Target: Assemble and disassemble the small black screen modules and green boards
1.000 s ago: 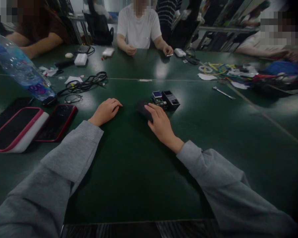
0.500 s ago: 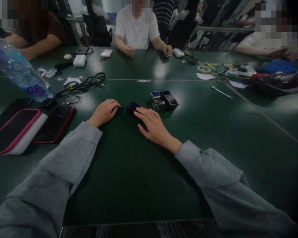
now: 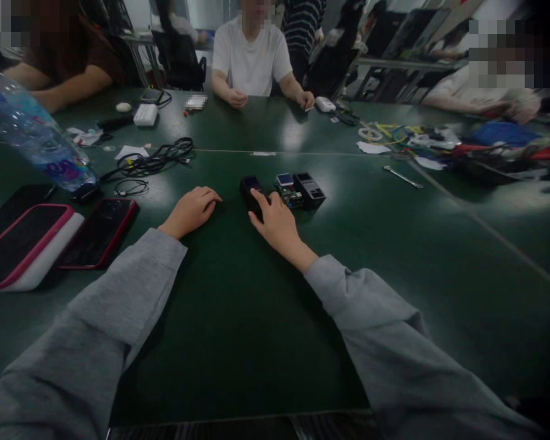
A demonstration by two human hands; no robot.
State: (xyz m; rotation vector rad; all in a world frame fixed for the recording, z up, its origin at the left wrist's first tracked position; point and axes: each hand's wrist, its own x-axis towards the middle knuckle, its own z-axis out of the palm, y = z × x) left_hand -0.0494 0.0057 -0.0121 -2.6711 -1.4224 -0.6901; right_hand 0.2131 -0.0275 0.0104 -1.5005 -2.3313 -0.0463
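Note:
My right hand (image 3: 278,223) is around a small black box-shaped device with a dark screen (image 3: 250,183). The thumb lies along its near left side and the index finger over its face; the hand hides its lower part. Just right of it sit a green circuit board (image 3: 289,194) with a little display and a second dark boxy device (image 3: 310,188) with a grey face, close together. To the left, my left hand (image 3: 191,211) rests on the table, its fingers loosely stretched and slightly bent, holding nothing.
On my left are a large water bottle (image 3: 41,134), a red-edged phone (image 3: 101,235), a pink-rimmed case (image 3: 27,244) and black cables (image 3: 160,157). A wrench (image 3: 403,176) and a heap of wires (image 3: 467,146) lie to the right. People sit across the green table (image 3: 238,342).
My right hand has gone from lying flat over the black device to closing around it. The device has turned and shifted toward the circuit board. My left hand has stayed put.

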